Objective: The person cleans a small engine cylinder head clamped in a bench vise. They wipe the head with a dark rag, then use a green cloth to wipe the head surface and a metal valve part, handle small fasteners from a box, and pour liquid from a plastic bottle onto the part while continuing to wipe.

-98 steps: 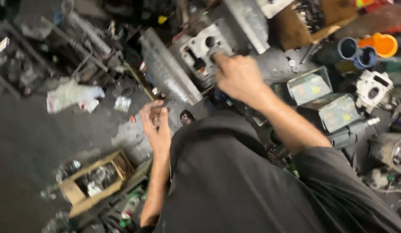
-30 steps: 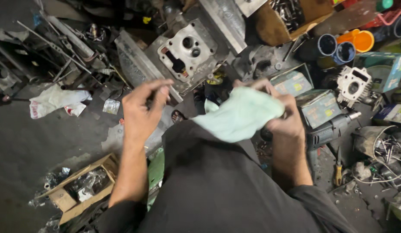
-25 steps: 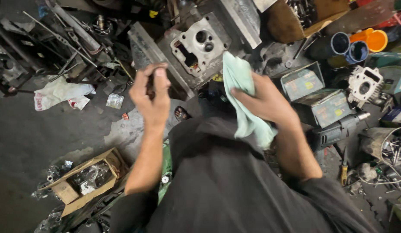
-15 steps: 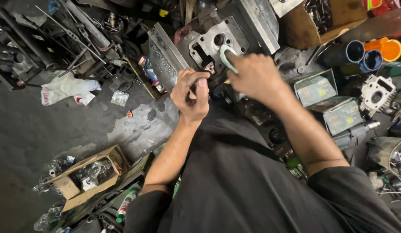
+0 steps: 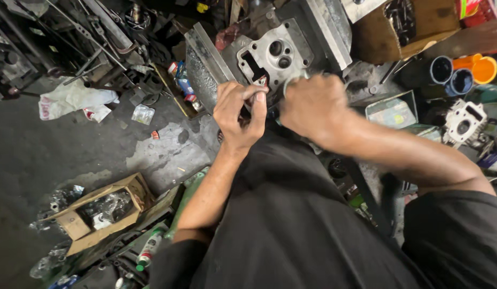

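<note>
Cylinder head sits just ahead of my lap, propped against metal plates, ports facing me. Left hand curled closed on a small dark part at the head's lower edge. Right hand closed on a pale green rag there. Head: cast metal, likely heavy, stiff, greasy; grip by outer edges. Rag: soft, light.

1. The cylinder head is cast metal, dull grey and grainy (brighter around its bores).
2. At nine o'clock, the bag is crinkled white plastic.
3. At seven o'clock, the box is matt brown cardboard, frayed.
4. The floor is rough, stained concrete.
5. At two o'clock, the cups are smooth plastic.
</note>
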Tool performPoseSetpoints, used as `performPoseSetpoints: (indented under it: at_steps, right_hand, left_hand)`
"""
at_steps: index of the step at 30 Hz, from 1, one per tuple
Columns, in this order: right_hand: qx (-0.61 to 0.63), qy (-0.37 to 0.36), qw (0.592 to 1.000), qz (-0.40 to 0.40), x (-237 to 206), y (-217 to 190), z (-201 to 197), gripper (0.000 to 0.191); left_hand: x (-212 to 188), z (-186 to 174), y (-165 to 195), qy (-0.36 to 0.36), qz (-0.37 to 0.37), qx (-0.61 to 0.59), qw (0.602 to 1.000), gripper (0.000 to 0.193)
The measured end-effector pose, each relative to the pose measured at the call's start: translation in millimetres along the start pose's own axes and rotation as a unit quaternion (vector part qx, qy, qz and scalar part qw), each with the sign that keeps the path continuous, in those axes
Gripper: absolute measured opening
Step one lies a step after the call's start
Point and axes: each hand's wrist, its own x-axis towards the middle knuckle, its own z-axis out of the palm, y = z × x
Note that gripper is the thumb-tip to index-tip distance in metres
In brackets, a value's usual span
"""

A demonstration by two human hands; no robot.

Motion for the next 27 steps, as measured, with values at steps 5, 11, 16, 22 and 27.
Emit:
performPoseSetpoints:
  at_steps: [5, 11, 16, 22, 27]
  right_hand:
    - [0.085, -0.015, 0.995, 0.048, -16, 36, -6, 0.037]
    - [0.111, 0.049, 0.992, 0.033, 1, 25, 24, 0.043]
    - [0.137, -0.005, 0.99, -0.033, 22, 42, 28, 0.043]
    - [0.149, 0.062, 0.971, -0.174, 4, 82, 24, 0.057]
    - [0.07, -0.051, 0.996, 0.017, 7, 49, 17, 0.052]
  left_hand:
    - [3, -1, -2, 0.034, 0.001, 0.049, 0.998, 0.006]
    - [4, -4, -11, 0.013, 0.012, 0.035, 0.999, 0.007]
    - [2, -6, -10, -0.003, 0.013, 0.04, 0.999, 0.007]
    - [3, -3, -6, 0.016, 0.012, 0.035, 0.999, 0.007]
    - [0, -2, -9, 0.018, 0.007, 0.034, 0.999, 0.006]
